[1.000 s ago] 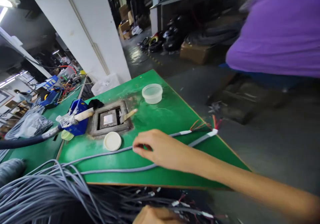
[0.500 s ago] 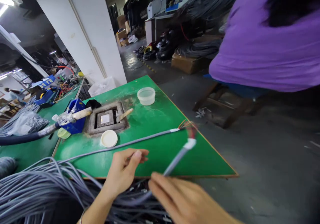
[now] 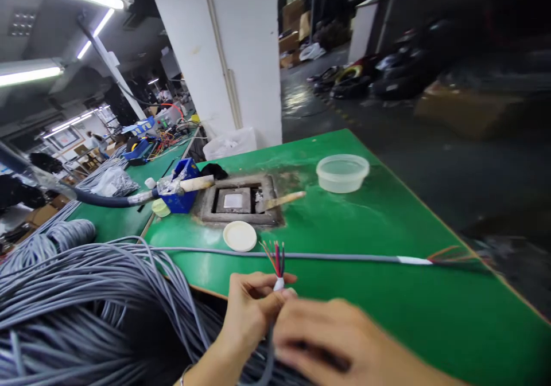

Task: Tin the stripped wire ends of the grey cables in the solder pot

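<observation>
Just changed: the grey round plastic-jacketed cable (image 3: 268, 354) was slanting out by the right hand (image 3: 331, 340) and is now standing near-upright in the left hand (image 3: 253, 308). Left fingers are pinching it at the white sleeve (image 3: 279, 283); right fingers are curling just beside it, blurred, can't tell if clamped. Probably means that end is being steadied, its loose multicoloured wires (image 3: 279, 258) pointing up above the left fingertips for handling.

Counts: one cable end being held; one second grey cable (image 3: 344, 257) lying across beyond the fingers; one round off-white lid (image 3: 240, 236) sitting beyond the left fingers; one translucent round plastic tub (image 3: 343, 174) standing farther out, rightward; one blue box (image 3: 179, 197) sitting far left of them. Bundled grey cables (image 3: 81, 277) left of the fingers are overlapping, uncountable.
</observation>
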The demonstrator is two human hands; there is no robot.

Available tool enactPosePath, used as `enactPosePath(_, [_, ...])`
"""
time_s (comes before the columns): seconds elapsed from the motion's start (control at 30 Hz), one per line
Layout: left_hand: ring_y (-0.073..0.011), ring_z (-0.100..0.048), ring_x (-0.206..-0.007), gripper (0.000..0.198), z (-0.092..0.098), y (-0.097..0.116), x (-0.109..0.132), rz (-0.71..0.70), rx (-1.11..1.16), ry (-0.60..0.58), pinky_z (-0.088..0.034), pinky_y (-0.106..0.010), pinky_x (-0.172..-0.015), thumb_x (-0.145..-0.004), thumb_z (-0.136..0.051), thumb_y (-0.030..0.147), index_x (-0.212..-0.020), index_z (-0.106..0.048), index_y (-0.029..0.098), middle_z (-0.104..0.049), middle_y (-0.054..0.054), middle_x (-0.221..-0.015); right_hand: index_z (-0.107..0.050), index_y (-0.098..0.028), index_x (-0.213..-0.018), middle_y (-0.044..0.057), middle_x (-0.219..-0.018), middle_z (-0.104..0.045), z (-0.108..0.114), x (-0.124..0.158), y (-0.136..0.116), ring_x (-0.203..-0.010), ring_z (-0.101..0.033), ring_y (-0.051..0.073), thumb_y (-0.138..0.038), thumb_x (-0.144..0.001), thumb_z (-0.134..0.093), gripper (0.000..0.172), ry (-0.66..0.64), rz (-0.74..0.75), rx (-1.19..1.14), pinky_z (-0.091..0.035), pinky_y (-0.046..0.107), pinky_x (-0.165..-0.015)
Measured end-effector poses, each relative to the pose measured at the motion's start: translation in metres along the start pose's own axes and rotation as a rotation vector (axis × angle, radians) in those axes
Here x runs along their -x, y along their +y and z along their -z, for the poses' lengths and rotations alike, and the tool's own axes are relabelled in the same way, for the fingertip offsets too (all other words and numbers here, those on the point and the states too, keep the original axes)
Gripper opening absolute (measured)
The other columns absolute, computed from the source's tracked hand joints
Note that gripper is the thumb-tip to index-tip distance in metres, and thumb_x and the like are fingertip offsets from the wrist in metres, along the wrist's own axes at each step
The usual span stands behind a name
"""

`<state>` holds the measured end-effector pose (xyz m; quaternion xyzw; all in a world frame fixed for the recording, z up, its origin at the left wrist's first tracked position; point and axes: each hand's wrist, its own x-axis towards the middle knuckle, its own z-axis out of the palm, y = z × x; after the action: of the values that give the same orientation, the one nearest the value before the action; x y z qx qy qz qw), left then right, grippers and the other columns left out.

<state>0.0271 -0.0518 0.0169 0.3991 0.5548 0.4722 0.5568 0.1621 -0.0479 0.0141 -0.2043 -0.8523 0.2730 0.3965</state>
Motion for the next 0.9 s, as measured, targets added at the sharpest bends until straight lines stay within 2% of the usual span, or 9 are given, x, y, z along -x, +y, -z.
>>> enactPosePath(0.03, [-0.005, -0.037, -0.041, 0.052, 0.002, 0.001, 0.0, -0.02, 0.013, 0.039, -0.028, -0.021, -0.043, -0.041, -0.084, 0.058, -0.054, -0.067, 0.011, -0.046, 0.002, -0.046, -0.063, -0.024, -0.076, -0.001, -0.071, -0.067, 0.013, -0.012, 0.004, -0.062, -0.062, 0.014, -0.02, -0.09, -0.049, 0.021, 0.069, -0.055, -0.046, -0.05, 0.022, -0.057])
enactPosePath(0.07, [-0.0051, -0.037, -0.04, 0.05, 0.004, 0.002, 0.001, -0.038, 0.021, 0.075, -0.028, -0.022, -0.042, -0.04, -0.085, 0.056, -0.049, -0.064, 0.012, -0.046, 0.002, -0.047, -0.063, -0.024, -0.074, 0.0, -0.068, -0.065, 0.023, -0.023, 0.01, -0.057, -0.06, 0.014, -0.025, -0.09, -0.05, 0.021, 0.205, -0.08, -0.036, -0.048, 0.023, -0.052])
enactPosePath(0.13, [-0.0059, -0.039, -0.038, 0.047, 0.005, 0.004, 0.001, -0.058, 0.02, 0.139, -0.031, -0.023, -0.04, -0.041, -0.085, 0.053, -0.045, -0.06, 0.013, -0.048, 0.0, -0.051, -0.064, -0.024, -0.07, 0.0, -0.062, -0.062, 0.035, -0.041, 0.022, -0.048, -0.053, 0.013, -0.031, -0.087, -0.054, 0.022, 0.292, -0.114, -0.035, -0.042, 0.024, -0.043])
enactPosePath(0.2, [-0.0058, -0.039, -0.038, 0.044, 0.005, 0.004, 0.001, -0.082, 0.005, 0.186, -0.032, -0.024, -0.039, -0.043, -0.085, 0.049, -0.046, -0.061, 0.012, -0.05, -0.001, -0.055, -0.065, -0.023, -0.065, 0.0, -0.059, -0.06, 0.038, -0.05, 0.032, -0.044, -0.05, 0.012, -0.035, -0.084, -0.056, 0.025, 0.246, -0.147, -0.065, -0.039, 0.023, -0.041])
enactPosePath(0.3, [-0.0058, -0.039, -0.039, 0.039, 0.007, -0.002, -0.002, -0.105, -0.024, 0.186, -0.033, -0.023, -0.04, -0.048, -0.084, 0.046, -0.049, -0.063, 0.012, -0.049, 0.0, -0.057, -0.068, -0.022, -0.064, 0.001, -0.057, -0.061, 0.034, -0.053, 0.041, -0.044, -0.05, 0.012, -0.038, -0.081, -0.056, 0.026, 0.153, -0.219, -0.115, -0.039, 0.023, -0.04])
enactPosePath(0.43, [-0.0077, -0.041, -0.047, 0.037, 0.009, -0.016, -0.008, -0.153, -0.119, 0.187, -0.03, -0.023, -0.043, -0.059, -0.078, 0.043, -0.048, -0.061, 0.013, -0.046, 0.0, -0.058, -0.07, -0.022, -0.064, 0.0, -0.054, -0.06, 0.027, -0.05, 0.048, -0.043, -0.048, 0.012, -0.043, -0.075, -0.06, 0.026, 0.153, -0.31, -0.116, -0.036, 0.024, -0.04])
enactPosePath(0.57, [-0.0083, -0.041, -0.05, 0.038, 0.009, -0.025, -0.013, -0.169, -0.168, 0.158, -0.029, -0.023, -0.045, -0.063, -0.076, 0.046, -0.055, -0.065, 0.011, -0.048, -0.002, -0.061, -0.068, -0.022, -0.058, 0.001, -0.051, -0.06, 0.028, -0.048, 0.052, -0.044, -0.049, 0.014, -0.055, -0.077, -0.057, 0.04, 0.155, -0.394, -0.159, -0.038, 0.025, -0.042])
enactPosePath(0.73, [-0.0045, -0.033, -0.045, 0.056, 0.008, -0.02, -0.019, -0.124, -0.023, 0.104, -0.024, -0.022, -0.044, -0.057, -0.076, 0.065, -0.06, -0.067, 0.009, -0.043, 0.002, -0.054, -0.069, -0.022, -0.058, 0.004, -0.056, -0.065, 0.03, -0.046, 0.055, -0.049, -0.056, 0.018, -0.073, -0.072, -0.058, 0.054, 0.15, -0.487, -0.237, -0.042, 0.027, -0.045])
enactPosePath(0.9, [0.0, -0.027, -0.039, 0.064, 0.006, -0.017, -0.021, -0.06, 0.137, 0.046, -0.02, -0.022, -0.041, -0.055, -0.072, 0.072, -0.054, -0.063, 0.008, -0.048, 0.0, -0.057, -0.071, -0.022, -0.06, 0.004, -0.055, -0.065, 0.027, -0.046, 0.056, -0.049, -0.058, 0.018, -0.075, -0.067, -0.063, 0.055, 0.142, -0.517, -0.317, -0.044, 0.026, -0.045])
